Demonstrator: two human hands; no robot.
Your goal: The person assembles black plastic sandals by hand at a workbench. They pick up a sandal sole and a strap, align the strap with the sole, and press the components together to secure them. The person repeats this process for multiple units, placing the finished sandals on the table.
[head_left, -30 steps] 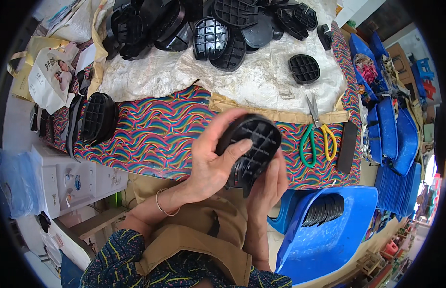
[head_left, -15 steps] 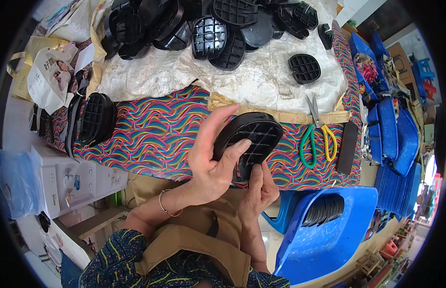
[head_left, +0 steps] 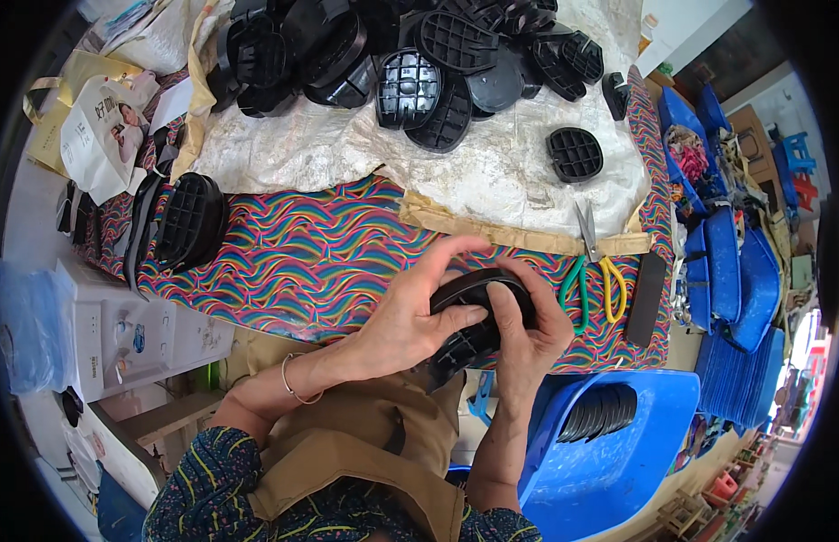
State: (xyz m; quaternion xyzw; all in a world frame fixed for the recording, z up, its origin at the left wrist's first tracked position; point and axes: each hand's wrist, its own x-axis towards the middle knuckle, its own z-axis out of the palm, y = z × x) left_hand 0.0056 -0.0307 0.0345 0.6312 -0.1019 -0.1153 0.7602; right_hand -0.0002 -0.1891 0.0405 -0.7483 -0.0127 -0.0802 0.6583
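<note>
Close in front of me, over the near edge of the table, I hold a black moulded shoe heel [head_left: 463,350] with its gridded hollow side showing. My left hand [head_left: 421,312] is wrapped round its left side, thumb pressed on the inside. My right hand [head_left: 531,330] grips the upper right rim, its thumb also on the grid and its fingers behind. The fingers cover much of the piece. Beyond them, a lone black heel [head_left: 575,154] rests on the white sacking [head_left: 293,154], and a heap of similar black heels [head_left: 442,86] lies at the back.
Scissors [head_left: 593,266] with one green and one yellow handle lie right of my hands, beside a dark flat bar [head_left: 646,298]. Several black heels [head_left: 190,221] stand at the table's left. A blue tub [head_left: 609,470] holding a row of black pieces sits below right.
The heel has come down and nearer to me. My right hand has moved from its lower end up to the upper right rim. My left hand has stayed on its left side.
</note>
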